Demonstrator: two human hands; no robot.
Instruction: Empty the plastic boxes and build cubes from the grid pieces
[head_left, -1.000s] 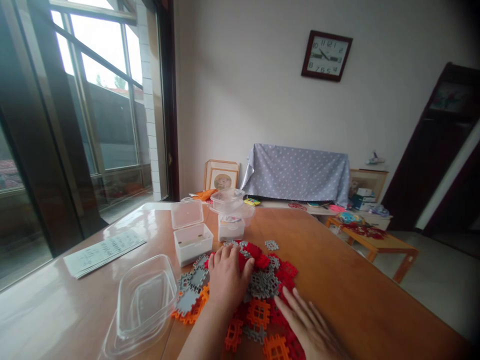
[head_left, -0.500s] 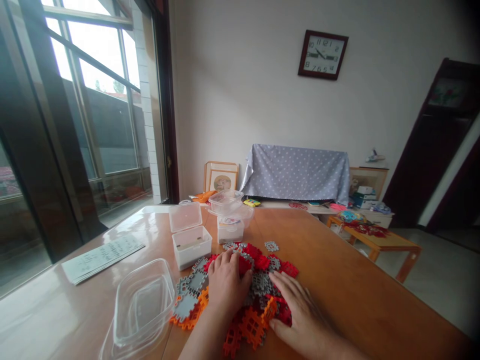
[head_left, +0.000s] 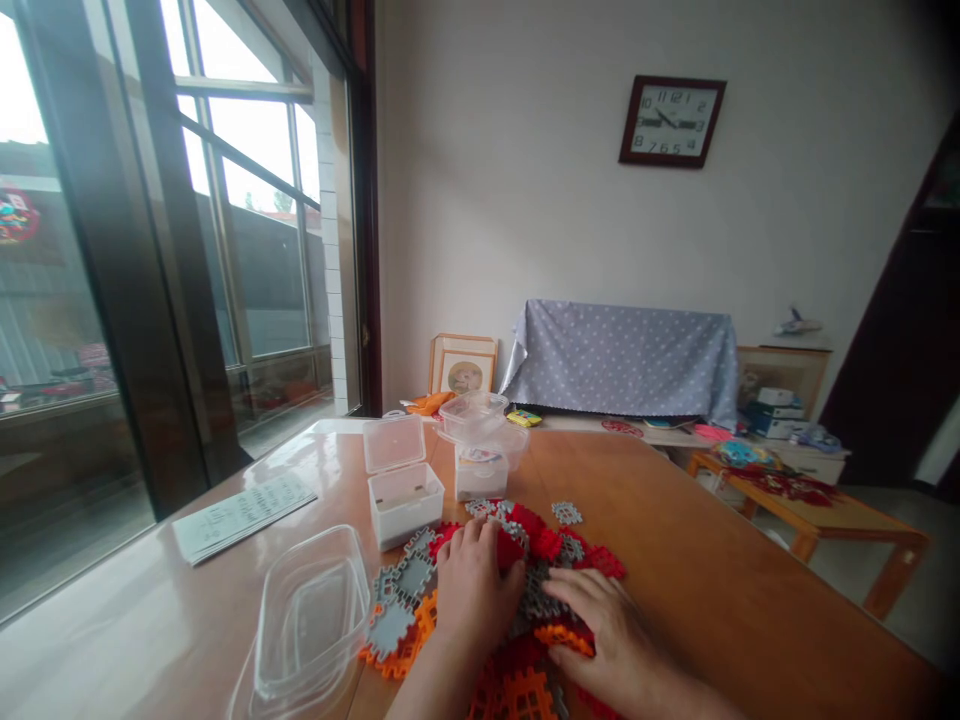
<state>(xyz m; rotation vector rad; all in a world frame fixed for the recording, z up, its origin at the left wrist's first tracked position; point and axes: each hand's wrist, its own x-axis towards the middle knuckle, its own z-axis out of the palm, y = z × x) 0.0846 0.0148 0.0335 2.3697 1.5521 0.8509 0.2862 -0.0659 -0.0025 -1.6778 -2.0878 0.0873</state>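
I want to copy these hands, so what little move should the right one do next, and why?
I'd probably close the grip of the right hand gently around the orange notched tile, because it sits between thumb and fingers. I can't tell how firmly it's held. The left hand is over red pieces.

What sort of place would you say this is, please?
It looks like a room in a home, probably a living or dining room: a framed clock on the wall, a polka-dot cloth draped over something, and a wooden table by large windows.
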